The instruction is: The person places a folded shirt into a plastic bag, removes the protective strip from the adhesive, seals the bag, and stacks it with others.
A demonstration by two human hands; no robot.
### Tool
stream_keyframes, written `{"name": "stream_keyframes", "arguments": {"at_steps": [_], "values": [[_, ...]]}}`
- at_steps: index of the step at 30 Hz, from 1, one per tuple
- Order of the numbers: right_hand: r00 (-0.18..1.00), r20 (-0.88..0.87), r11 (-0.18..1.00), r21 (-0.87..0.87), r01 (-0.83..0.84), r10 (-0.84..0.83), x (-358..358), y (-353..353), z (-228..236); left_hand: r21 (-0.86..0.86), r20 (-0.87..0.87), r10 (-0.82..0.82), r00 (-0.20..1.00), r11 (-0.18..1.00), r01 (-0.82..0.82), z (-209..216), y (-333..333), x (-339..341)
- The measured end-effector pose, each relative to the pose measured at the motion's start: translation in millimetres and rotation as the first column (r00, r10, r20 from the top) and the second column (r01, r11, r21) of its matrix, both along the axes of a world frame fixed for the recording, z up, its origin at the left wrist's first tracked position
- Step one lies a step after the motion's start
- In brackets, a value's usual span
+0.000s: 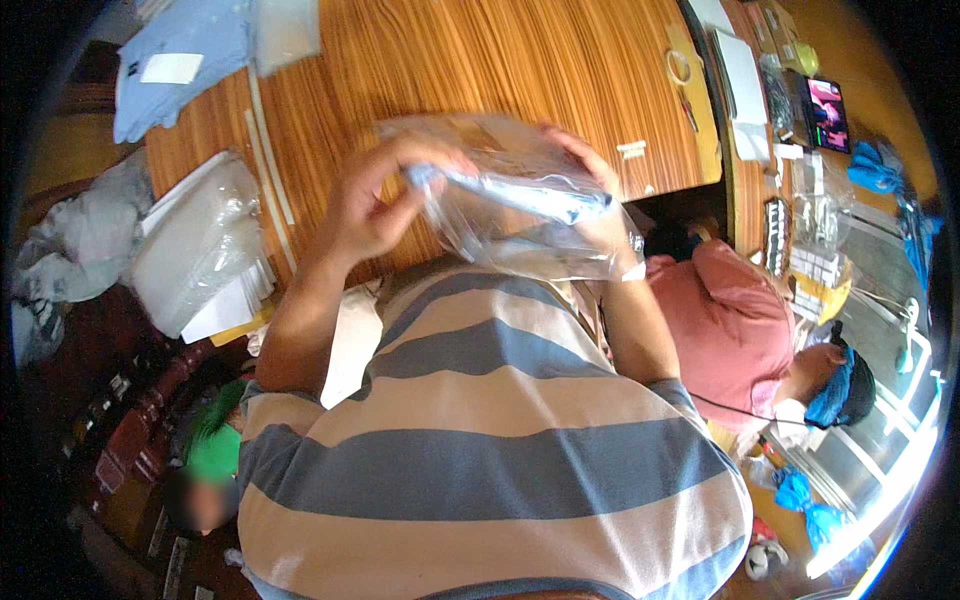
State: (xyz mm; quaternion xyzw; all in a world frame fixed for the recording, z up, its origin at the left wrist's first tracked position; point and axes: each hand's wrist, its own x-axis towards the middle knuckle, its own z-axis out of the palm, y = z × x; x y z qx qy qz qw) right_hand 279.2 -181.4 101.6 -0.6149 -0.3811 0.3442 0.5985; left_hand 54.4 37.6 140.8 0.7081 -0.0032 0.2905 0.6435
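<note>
A clear plastic bag [500,245] is held up in front of my chest, above the near edge of the wooden table. Inside or against it is something thin and light blue [540,197], seen edge-on, which looks like folded cloth. My left hand [375,205] pinches the left end of the bag and the blue item between thumb and fingers. At the other end, my right hand [598,205] grips the bag, with its fingers over the far side and the film covering part of the palm.
On the wooden table [480,60] lie a blue folded garment [185,65] with a white card and a tape roll [679,68]. A stack of clear bags [200,240] sits at left. One person in a pink shirt [720,330] is close at right; another in green [212,440] is behind left.
</note>
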Motion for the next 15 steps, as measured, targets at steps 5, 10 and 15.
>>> {"name": "stream_keyframes", "arguments": {"at_steps": [5,10,15], "values": [[0.963,0.151,0.973,-0.024,0.230,-0.224,12,88,39,-0.359,0.108,0.603,0.790,0.765,-0.535,-16,54,40],[0.713,-0.488,0.856,-0.173,0.487,-0.504,0,106,-21,0.420,-0.009,0.848,0.530,0.484,-0.768,-45,9,74],[0.797,-0.432,0.850,-0.494,0.183,-0.423,24,17,-77,0.855,-0.244,0.833,0.496,0.427,-0.296,-114,-56,105]]}}
